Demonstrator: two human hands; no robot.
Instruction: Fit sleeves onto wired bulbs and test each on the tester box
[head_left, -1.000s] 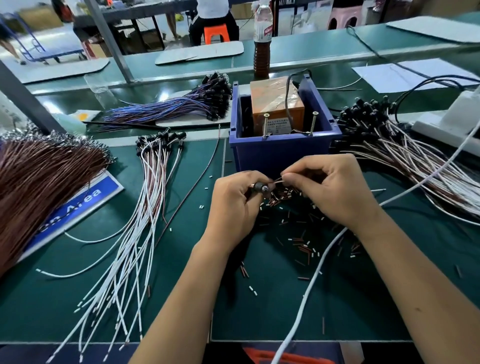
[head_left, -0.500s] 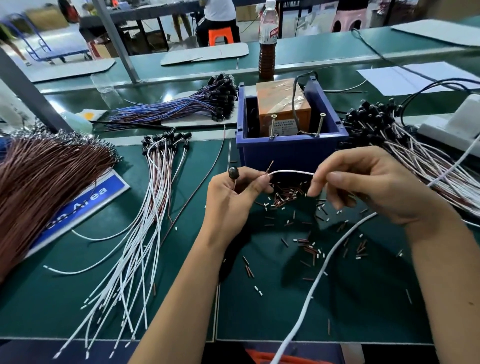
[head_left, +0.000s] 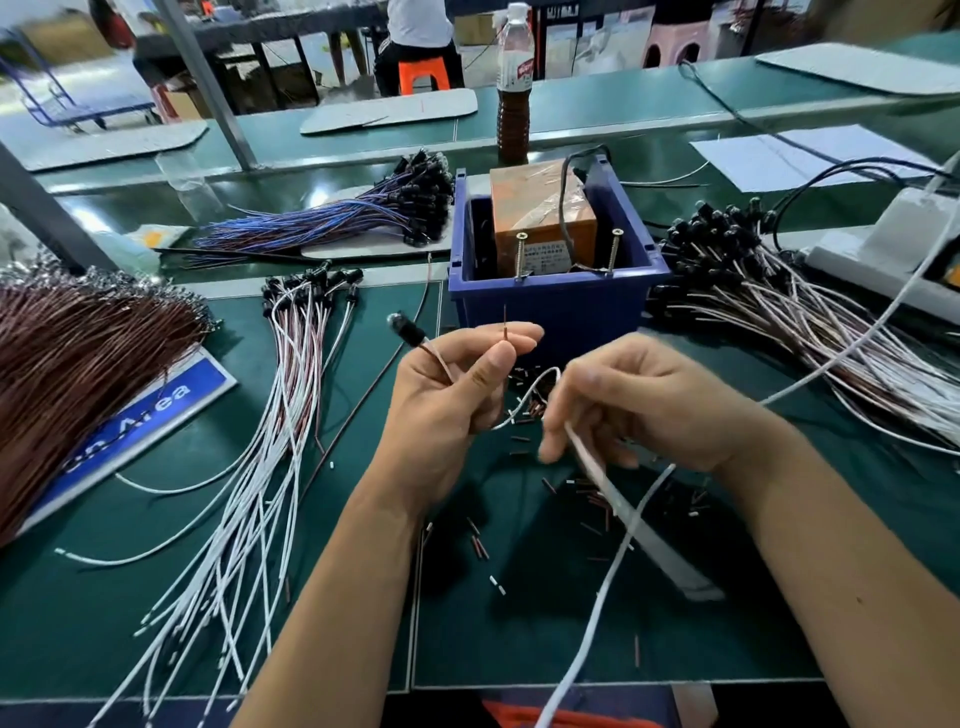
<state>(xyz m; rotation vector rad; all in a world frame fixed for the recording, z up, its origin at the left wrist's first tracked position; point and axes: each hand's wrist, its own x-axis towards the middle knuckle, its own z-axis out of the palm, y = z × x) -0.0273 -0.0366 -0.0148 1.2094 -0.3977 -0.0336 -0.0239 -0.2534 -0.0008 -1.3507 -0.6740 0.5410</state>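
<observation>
Left hand (head_left: 447, 405) is raised just in front of the blue bin (head_left: 558, 306), fingers curled round a wired bulb (head_left: 408, 328). The bulb's dark, glossy head juts out past the hand and points up and to the left; its long axis runs diagonally down into the grip. Thumb and forefinger pinch a thin brown lead end (head_left: 505, 325), which stands upright above the fingertips. Right hand (head_left: 639, 405) is close beside the left, fingers curled and pinching the bulb's white lead (head_left: 535, 395), which loops between the two hands. A thicker white cable (head_left: 618, 561) crosses under the right wrist.

Inside the bin stands an orange box (head_left: 540, 218) wrapped in clear film, with a small printed label too fine to read. Two upright screws (head_left: 521, 254) rise at its front.

Short brown and white sleeves (head_left: 582, 499) lie scattered on the green mat (head_left: 171, 613) below the hands. White-and-brown bulb leads (head_left: 291, 364) lie in a row to the left, heads pointing away. A blue sign (head_left: 140, 421) at far left reads "Area" in part, half covered by brown wires (head_left: 78, 358). A bottle (head_left: 514, 83) of dark liquid stands behind the bin; its red label is illegible.
</observation>
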